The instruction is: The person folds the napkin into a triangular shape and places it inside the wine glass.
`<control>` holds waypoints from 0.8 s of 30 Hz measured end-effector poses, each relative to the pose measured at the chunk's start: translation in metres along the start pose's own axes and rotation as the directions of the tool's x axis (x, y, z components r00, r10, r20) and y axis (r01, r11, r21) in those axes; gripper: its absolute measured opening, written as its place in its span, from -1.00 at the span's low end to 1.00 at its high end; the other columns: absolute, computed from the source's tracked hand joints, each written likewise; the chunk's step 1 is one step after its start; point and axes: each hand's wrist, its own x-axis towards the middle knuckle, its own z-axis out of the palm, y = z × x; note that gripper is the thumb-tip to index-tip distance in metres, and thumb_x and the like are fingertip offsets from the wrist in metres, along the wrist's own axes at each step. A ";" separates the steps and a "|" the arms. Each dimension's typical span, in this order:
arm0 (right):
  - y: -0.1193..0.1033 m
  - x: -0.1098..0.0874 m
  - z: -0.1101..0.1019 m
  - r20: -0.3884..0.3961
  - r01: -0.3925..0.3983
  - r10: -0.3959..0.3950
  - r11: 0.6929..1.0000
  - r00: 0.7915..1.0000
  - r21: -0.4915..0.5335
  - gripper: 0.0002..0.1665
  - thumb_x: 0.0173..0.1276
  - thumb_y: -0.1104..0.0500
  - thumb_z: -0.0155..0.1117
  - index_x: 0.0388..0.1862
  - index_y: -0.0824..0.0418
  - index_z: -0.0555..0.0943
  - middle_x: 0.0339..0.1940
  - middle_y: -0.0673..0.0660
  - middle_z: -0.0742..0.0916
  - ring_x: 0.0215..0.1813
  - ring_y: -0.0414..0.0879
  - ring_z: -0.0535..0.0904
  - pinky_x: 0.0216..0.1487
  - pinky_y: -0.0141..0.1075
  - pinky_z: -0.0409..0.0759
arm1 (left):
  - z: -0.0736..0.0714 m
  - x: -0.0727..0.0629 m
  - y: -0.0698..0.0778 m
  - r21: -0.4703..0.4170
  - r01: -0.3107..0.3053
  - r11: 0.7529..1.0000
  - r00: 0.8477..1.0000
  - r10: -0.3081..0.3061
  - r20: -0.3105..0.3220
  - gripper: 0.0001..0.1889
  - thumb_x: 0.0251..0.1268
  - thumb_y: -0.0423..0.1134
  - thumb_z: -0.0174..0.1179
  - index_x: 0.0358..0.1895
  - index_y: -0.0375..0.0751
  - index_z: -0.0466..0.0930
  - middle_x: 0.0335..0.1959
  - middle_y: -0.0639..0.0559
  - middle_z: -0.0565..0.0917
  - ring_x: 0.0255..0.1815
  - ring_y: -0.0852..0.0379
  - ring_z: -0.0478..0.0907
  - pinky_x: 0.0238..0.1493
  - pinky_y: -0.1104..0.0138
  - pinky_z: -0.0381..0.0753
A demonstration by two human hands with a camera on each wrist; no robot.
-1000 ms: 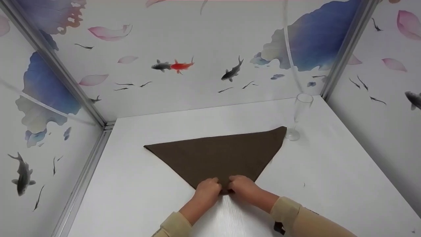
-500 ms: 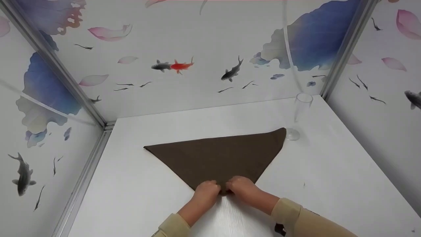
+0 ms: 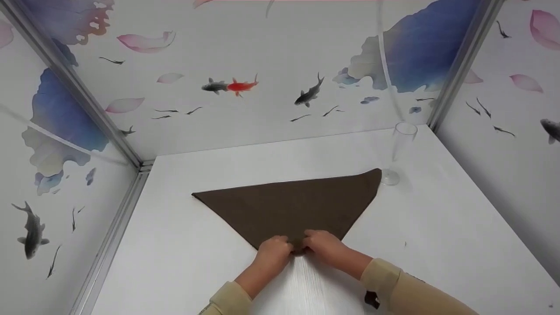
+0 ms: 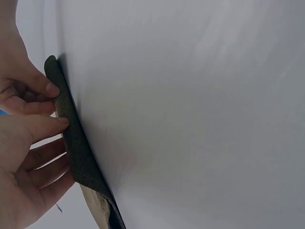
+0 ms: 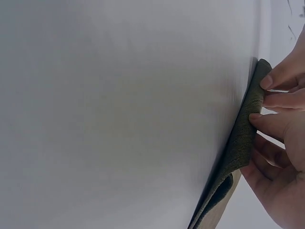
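Observation:
A brown cloth napkin (image 3: 288, 205) lies on the white table, its long edge at the back and its sides narrowing toward the person. Its near end is rolled into a small tube, visible as a dark roll (image 4: 78, 143) in the left wrist view. My left hand (image 3: 273, 253) pinches the left part of this roll, thumb on the near side and fingers behind. Close beside it, my right hand (image 3: 326, 249) pinches the right part the same way; the right wrist view shows its thumb (image 5: 267, 121) pressing the rolled cloth (image 5: 245, 131).
A clear stemmed glass (image 3: 403, 142) stands at the back right, its foot beside the napkin's right corner. White panels (image 3: 262, 48) printed with fish and petals enclose the table (image 3: 437, 210) at the back and both sides.
Both hands and the rolled near end have shifted slightly away from the person. The far part of the napkin and the glass look unmoved.

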 end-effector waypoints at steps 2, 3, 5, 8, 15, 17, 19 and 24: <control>0.000 0.001 -0.001 0.007 -0.015 0.015 1.000 1.000 -0.009 -0.89 0.27 0.28 0.36 -0.27 0.10 0.75 -0.45 -0.04 0.53 -0.39 -0.23 0.45 -0.35 -0.36 0.51 | 0.000 0.001 -0.001 0.018 0.001 1.000 1.000 0.000 -0.003 -0.93 0.14 -0.25 0.39 -0.47 -0.04 0.73 -0.51 0.07 0.53 -0.45 0.16 0.52 -0.45 0.36 0.54; 0.000 0.001 -0.001 0.010 -0.020 0.021 1.000 1.000 -0.013 -0.90 0.26 0.28 0.36 -0.29 0.11 0.75 -0.46 -0.04 0.52 -0.40 -0.23 0.44 -0.36 -0.36 0.51 | -0.001 0.001 -0.002 0.032 0.000 0.999 1.000 0.000 -0.002 -0.94 0.14 -0.23 0.39 -0.46 -0.04 0.74 -0.50 0.07 0.53 -0.43 0.15 0.51 -0.45 0.35 0.54; 0.000 0.002 0.000 0.007 -0.026 0.026 0.999 1.000 -0.031 -0.92 0.25 0.27 0.37 -0.31 0.12 0.75 -0.48 -0.03 0.51 -0.41 -0.22 0.45 -0.37 -0.34 0.51 | -0.001 0.002 -0.003 0.057 -0.004 0.998 1.000 0.004 -0.001 -0.95 0.15 -0.21 0.40 -0.43 -0.03 0.74 -0.47 0.06 0.51 -0.42 0.14 0.48 -0.45 0.34 0.52; 0.000 0.003 0.001 -0.012 -0.030 0.029 0.998 0.999 -0.047 -0.95 0.26 0.27 0.38 -0.36 0.14 0.74 -0.48 -0.02 0.54 -0.40 -0.17 0.51 -0.35 -0.31 0.54 | -0.001 0.001 -0.004 0.091 -0.009 0.996 1.000 0.008 0.005 -0.98 0.16 -0.23 0.39 -0.40 0.00 0.75 -0.44 0.06 0.49 -0.41 0.13 0.45 -0.46 0.33 0.48; 0.001 0.004 0.002 -0.039 -0.110 0.111 0.994 0.993 0.012 -0.90 0.27 0.29 0.35 -0.41 0.15 0.62 -0.48 0.01 0.61 -0.38 -0.12 0.55 -0.34 -0.26 0.56 | 0.001 0.000 -0.005 0.082 0.016 0.997 0.999 -0.014 -0.030 -0.88 0.07 -0.28 0.44 -0.39 -0.02 0.66 -0.50 0.09 0.52 -0.45 0.17 0.54 -0.50 0.38 0.52; 0.002 0.004 0.002 -0.062 -0.093 0.091 0.995 0.994 -0.022 -0.92 0.24 0.30 0.38 -0.43 0.15 0.66 -0.50 0.01 0.59 -0.43 -0.15 0.50 -0.38 -0.28 0.54 | 0.002 0.000 -0.006 0.052 0.028 0.998 0.998 -0.025 -0.052 -0.85 0.07 -0.30 0.44 -0.41 -0.04 0.62 -0.52 0.10 0.52 -0.48 0.18 0.54 -0.51 0.39 0.52; 0.002 0.004 0.002 -0.086 -0.065 0.058 0.995 0.995 -0.074 -0.94 0.22 0.27 0.40 -0.44 0.15 0.71 -0.52 0.00 0.55 -0.46 -0.16 0.45 -0.40 -0.29 0.51 | 0.003 0.001 -0.007 0.034 0.038 0.999 0.998 -0.036 -0.055 -0.84 0.08 -0.31 0.44 -0.42 -0.05 0.60 -0.54 0.10 0.53 -0.49 0.18 0.55 -0.51 0.39 0.53; 0.001 0.002 0.004 -0.096 -0.025 0.010 0.987 0.995 -0.156 -0.94 0.17 0.20 0.47 -0.45 0.14 0.74 -0.51 -0.01 0.49 -0.44 -0.15 0.38 -0.38 -0.28 0.49 | 0.001 0.001 -0.008 0.015 0.025 1.000 0.999 -0.025 -0.025 -0.87 0.09 -0.29 0.44 -0.42 -0.08 0.63 -0.55 0.07 0.53 -0.51 0.18 0.54 -0.50 0.40 0.54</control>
